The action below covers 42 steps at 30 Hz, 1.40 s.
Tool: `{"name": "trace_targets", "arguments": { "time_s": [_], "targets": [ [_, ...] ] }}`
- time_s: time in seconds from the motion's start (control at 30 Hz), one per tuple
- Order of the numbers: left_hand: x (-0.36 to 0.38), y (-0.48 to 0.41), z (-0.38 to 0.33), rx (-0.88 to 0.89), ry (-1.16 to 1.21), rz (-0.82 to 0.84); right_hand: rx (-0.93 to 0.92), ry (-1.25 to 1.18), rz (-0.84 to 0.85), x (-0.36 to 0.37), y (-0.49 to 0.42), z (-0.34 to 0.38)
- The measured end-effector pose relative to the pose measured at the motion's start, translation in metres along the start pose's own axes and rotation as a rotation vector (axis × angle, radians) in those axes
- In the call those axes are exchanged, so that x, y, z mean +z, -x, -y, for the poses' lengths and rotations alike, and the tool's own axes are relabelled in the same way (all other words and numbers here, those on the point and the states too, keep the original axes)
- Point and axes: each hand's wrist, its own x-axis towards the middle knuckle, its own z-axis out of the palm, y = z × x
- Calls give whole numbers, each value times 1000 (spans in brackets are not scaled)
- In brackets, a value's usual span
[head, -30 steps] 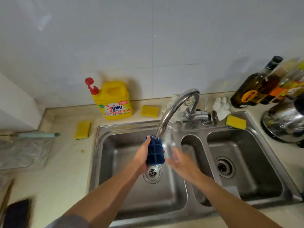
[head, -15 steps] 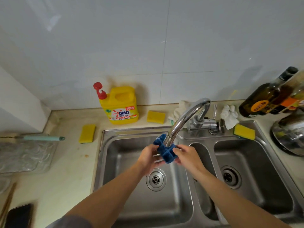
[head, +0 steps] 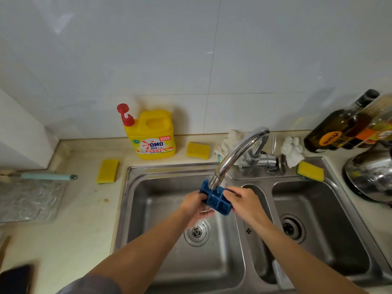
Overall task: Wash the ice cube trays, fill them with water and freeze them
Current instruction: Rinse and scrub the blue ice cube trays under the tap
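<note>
Over the left sink basin [head: 148, 209]: blue ice cube tray [head: 218, 201] held under the faucet spout [head: 214, 183], both hands on it.
Tray tilted, compartments facing the camera. Its far end sits at the spout mouth; touching or just below, cannot tell. Left hand [head: 194, 203] grips the tray's left edge, fingers curled beneath; water runs off its palm above the drain [head: 197, 231]. Right hand [head: 244, 201] grips the right edge, fingers curled over the rim. Counter behind: yellow OMO detergent bottle [head: 151, 136]; one yellow sponge [head: 107, 171] left of the sink, another [head: 198, 150] just right of the bottle.
</note>
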Motion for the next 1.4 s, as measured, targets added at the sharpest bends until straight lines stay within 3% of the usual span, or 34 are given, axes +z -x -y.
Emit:
{"name": "trace_targets", "arguments": {
  "time_s": [0.43, 0.63, 0.8, 1.07, 1.4],
  "targets": [
    [15, 2, 4, 73, -58, -56, 130, -110, -36, -10, 7, -11],
    [19, 5, 1, 120, -16, -118, 191, -193, 28, -4, 12, -11],
    [17, 11, -1, 153, 1, -72, 194, -218, 50, 2, 12, -12],
    [13, 19, 0, 81, 45, 30, 162, -249, -65, -4, 8, -14],
    [3, 16, 4, 46, 94, -73, 177, -245, -41, -4, 10, -17]
  ]
}}
